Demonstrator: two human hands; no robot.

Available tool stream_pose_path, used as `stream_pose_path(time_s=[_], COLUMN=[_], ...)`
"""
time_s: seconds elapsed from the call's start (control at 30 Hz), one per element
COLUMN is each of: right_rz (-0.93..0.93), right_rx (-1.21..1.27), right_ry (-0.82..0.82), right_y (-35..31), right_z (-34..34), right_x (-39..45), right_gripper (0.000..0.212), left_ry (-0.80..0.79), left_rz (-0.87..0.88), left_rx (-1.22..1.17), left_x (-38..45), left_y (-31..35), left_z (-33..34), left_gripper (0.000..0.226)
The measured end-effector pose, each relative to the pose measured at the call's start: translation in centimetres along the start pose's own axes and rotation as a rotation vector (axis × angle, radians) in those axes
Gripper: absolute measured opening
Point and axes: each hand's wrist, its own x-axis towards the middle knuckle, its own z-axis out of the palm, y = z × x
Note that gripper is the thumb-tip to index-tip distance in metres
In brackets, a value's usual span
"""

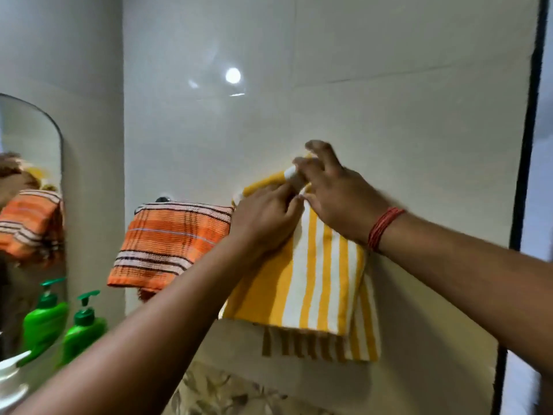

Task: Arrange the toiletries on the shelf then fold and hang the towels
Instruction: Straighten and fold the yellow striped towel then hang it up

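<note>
Far left: mirror (33, 151) on the wall, reflecting an orange towel and a green bottle. Below it, at the lower left edge, a white pump dispenser (12, 381), partly cut off. Just right of it, a green pump bottle (82, 330) standing upright beside the mirror.

Centre left: orange towel (170, 244), striped, folded and hanging over the rail (163, 200), of which only a small dark part shows above the towel's top edge.

Centre: left hand (263, 220) at the top left of the yellow towel (314, 283), fingers curled and pinching its upper edge. The yellow towel, striped yellow and white, hangs folded against the white wall, just right of the orange towel, fringe at its lower edge.

Centre right: right hand (332, 190) at the towel's top, thumb touching the cloth, fingers spread and raised above it; blurred, so whether it grips cannot be told. A white rail end (291, 174) shows between the two hands. Red bangles (384, 229) on the right wrist.

Far right: dark vertical frame (526, 145)
</note>
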Motion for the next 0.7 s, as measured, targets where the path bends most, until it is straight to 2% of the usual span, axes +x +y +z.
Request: stream_pose_path(time_s=[0.17, 0.33, 0.47, 0.53, 0.63, 0.7], right_rz=[-0.055, -0.005, 0.136, 0.119, 0.001, -0.074], right_rx=[0.027, 0.088, 0.257, 0.189, -0.163, -0.21], right_ry=[-0.045, -0.093, -0.221, -0.358, -0.626, -0.58], right_y=[-0.3, -0.3, -0.5, -0.9, -1.8, -2.4], right_z=[0.4, 0.7, 0.2, -0.1, -2.2, -3.7], right_x=[0.4, 0.2, 0.5, 0.8, 2.1, 3.1], right_gripper=[0.035, 0.03, 0.03, 0.035, 0.039, 0.041], left_ry=[-0.079, -0.123, -0.327, -0.455, -0.582, -0.57], left_rz=[-0.012, -0.019, -0.068, -0.113, -0.158, -0.139], left_rx=[0.058, 0.087, 0.081, 0.082, 0.052, 0.014], left_x=[-0.2, -0.3, 0.5, 1.5, 2.4, 2.3], left_y=[-0.6, -0.8, -0.8, -0.8, -0.7, -0.9], left_z=[-0.2, -0.4, -1.1, -1.4, -1.5, -1.6], left_gripper=[0.047, 0.054, 0.059, 0.061, 0.057, 0.054])
